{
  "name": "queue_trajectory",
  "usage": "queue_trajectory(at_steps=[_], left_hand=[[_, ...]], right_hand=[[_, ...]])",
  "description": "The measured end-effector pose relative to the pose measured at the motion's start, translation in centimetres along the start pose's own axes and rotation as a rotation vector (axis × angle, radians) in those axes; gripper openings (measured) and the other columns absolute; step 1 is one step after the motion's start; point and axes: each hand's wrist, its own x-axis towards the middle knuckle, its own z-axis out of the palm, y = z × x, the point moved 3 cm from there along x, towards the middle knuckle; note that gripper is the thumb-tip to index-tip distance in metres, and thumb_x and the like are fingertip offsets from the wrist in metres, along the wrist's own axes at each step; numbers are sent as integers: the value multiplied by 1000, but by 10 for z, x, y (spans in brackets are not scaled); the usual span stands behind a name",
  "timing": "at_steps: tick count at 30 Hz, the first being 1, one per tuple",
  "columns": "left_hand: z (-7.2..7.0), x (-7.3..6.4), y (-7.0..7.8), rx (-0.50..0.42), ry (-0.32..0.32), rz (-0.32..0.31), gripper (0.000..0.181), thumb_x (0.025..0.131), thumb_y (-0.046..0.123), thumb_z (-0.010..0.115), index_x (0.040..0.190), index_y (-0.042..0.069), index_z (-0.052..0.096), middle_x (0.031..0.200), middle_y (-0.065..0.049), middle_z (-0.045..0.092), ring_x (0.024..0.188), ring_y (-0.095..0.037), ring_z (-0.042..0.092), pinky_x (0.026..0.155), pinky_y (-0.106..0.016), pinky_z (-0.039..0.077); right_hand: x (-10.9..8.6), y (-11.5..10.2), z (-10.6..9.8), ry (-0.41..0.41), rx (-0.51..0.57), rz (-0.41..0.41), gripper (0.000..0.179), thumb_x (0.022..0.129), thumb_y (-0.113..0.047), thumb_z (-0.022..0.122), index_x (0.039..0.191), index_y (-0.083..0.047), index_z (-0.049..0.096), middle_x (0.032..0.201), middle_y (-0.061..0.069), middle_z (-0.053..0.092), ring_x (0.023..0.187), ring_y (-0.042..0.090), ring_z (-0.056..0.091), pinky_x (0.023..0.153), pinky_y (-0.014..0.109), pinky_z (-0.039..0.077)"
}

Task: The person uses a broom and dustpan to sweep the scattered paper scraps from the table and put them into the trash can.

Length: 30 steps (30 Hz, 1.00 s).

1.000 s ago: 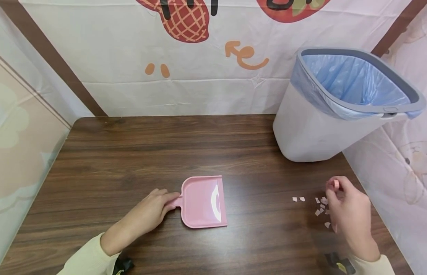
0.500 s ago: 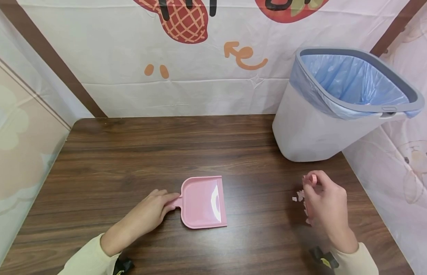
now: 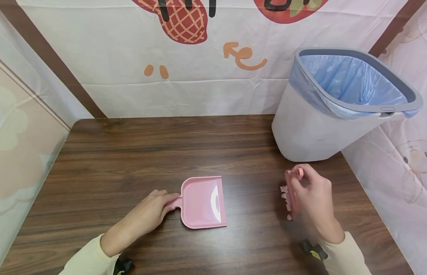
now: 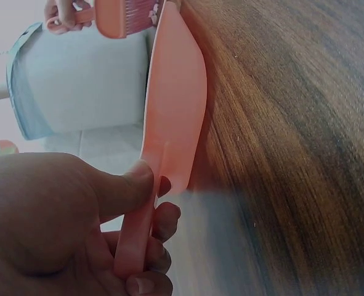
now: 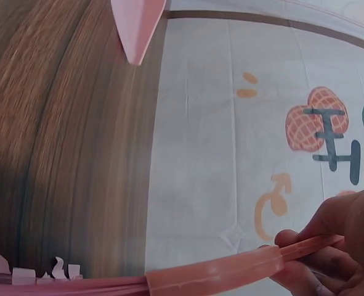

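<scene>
A pink dustpan lies on the wooden table with its flat lip facing right. My left hand grips its short handle, thumb on top in the left wrist view. To the right, my right hand holds a small pink hand brush by its handle, bristles down. Small white paper scraps are bunched along the brush's left side. In the right wrist view the scraps sit against the bristles. A gap of bare wood separates the scraps from the dustpan lip.
A white trash bin with a grey rim and a blue liner bag stands at the table's back right corner. A printed cloth hangs behind the table.
My right hand has moved left with the brush, and the paper scraps have been pushed left into a line ahead of it. The left hand and dustpan have stayed put.
</scene>
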Motion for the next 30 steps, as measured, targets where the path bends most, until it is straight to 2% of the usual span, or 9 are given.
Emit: queue_trajectory(at_steps=[8,15,21,23,28,30], left_hand=[[0,0,1,-2,-3,-3,27,92,9,73,118,4,73,85,4,63,86,-20,59,80,-42,52],[-1,0,1,-1,-5,-7,27,92,9,73,118,4,73,86,3,64,86,-21,60,81,-43,52],[-1,0,1,-6,-14,-16,27,92,8,73,119,4,73,88,2,65,87,-22,61,81,-43,52],[0,0,1,-7,-13,-17,27,92,8,73,119,4,73,88,2,65,88,-22,61,82,-44,53],[-1,0,1,-6,-2,-14,27,92,8,73,118,4,73,89,1,66,89,-23,61,82,-44,53],[-1,0,1,-5,1,-9,26,92,8,74,118,4,74,88,1,66,88,-23,61,82,-44,53]], right_hand=[[6,-11,14,-9,69,1,16,87,7,67,89,-9,69,83,3,72,74,18,61,56,12,38],[10,-22,25,11,135,-44,17,85,8,66,87,-9,68,79,0,69,66,14,57,48,14,37],[12,-26,24,57,150,-62,15,85,8,70,88,-7,70,78,0,68,64,9,55,51,13,38],[14,-26,22,66,153,-61,14,86,6,71,91,-7,71,80,2,69,59,7,53,49,13,37],[26,-26,18,51,186,-147,14,89,4,73,98,-7,74,86,5,74,58,3,53,53,13,41],[32,-24,20,0,228,-216,19,89,7,72,100,-7,75,90,5,75,68,4,59,63,12,45]])
